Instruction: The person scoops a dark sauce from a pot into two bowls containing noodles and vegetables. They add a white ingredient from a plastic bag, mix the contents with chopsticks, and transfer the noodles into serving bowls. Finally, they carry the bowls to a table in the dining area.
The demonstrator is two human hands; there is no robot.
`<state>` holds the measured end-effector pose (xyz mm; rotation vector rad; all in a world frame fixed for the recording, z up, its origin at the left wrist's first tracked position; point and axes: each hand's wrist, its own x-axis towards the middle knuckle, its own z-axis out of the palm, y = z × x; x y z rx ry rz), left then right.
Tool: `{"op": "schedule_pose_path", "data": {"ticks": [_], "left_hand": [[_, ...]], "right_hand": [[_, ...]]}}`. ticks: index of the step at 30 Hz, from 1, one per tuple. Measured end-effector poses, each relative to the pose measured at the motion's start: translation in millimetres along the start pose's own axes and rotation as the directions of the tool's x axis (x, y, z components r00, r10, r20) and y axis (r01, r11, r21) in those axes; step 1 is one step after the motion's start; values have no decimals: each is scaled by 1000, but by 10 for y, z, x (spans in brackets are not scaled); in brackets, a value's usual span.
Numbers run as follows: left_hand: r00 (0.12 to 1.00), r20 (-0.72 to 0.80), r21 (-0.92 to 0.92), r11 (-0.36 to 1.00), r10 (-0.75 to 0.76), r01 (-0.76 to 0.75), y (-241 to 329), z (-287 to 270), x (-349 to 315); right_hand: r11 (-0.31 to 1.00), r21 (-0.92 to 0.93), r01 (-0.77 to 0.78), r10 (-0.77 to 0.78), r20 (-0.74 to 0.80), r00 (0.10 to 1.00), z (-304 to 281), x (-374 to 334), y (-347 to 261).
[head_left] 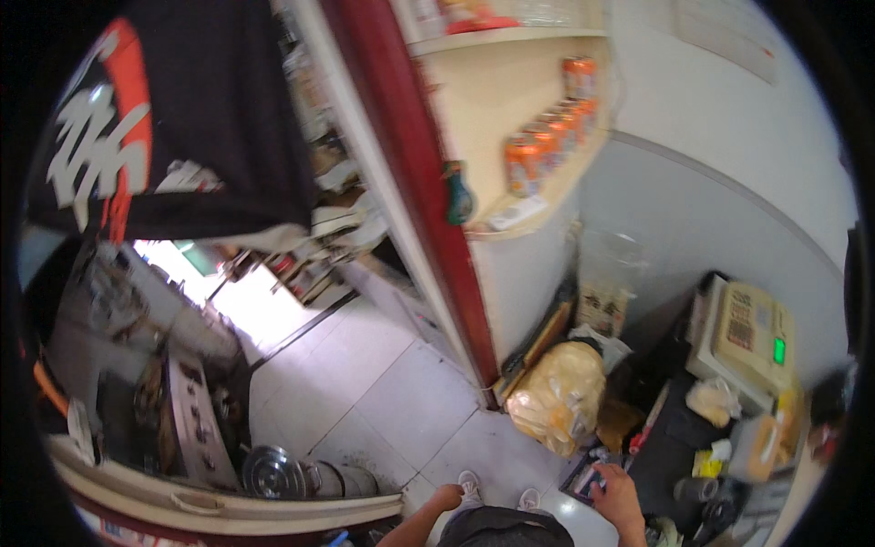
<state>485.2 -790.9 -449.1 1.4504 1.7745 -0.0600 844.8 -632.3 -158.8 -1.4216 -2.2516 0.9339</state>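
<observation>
My right hand (pixel 617 497) reaches over a dark, shallow box or drawer (pixel 581 479) at the near edge of the black counter (pixel 663 456). Its fingers are bent, with thumb and fingertips apart; I make out nothing held between them. Low in front of my body is my left hand (pixel 445 498), near my shoe (pixel 468 483) in the picture. The fingers there are turned away and hidden, and nothing shows in that hand.
A pale yellow plastic bag (pixel 561 397) sits beside the counter. On the counter stands a beige scale (pixel 752 333) with a lit green display. Orange cans (pixel 524 164) line a shelf past the red door frame (pixel 401 118). Lidded metal pots (pixel 273 471) and a black curtain (pixel 228 109) are left.
</observation>
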Motion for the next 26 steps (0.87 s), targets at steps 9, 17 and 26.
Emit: {"op": "schedule_pose_path", "data": {"ticks": [9,17,26], "left_hand": [[913,-24,-242,888,-408,391,-913,424,-705],[732,-60,-600,611,-678,517,-2042,519,-829],[499,92,-867,177,-862,465,-2951,368,-1161]], "right_hand": [[875,233,425,-483,495,722,1062,1487,-1053],[664,-418,620,35,846,532,3182,2628,918],[418,-277,-865,687,720,102,4399,2636,1815]]}}
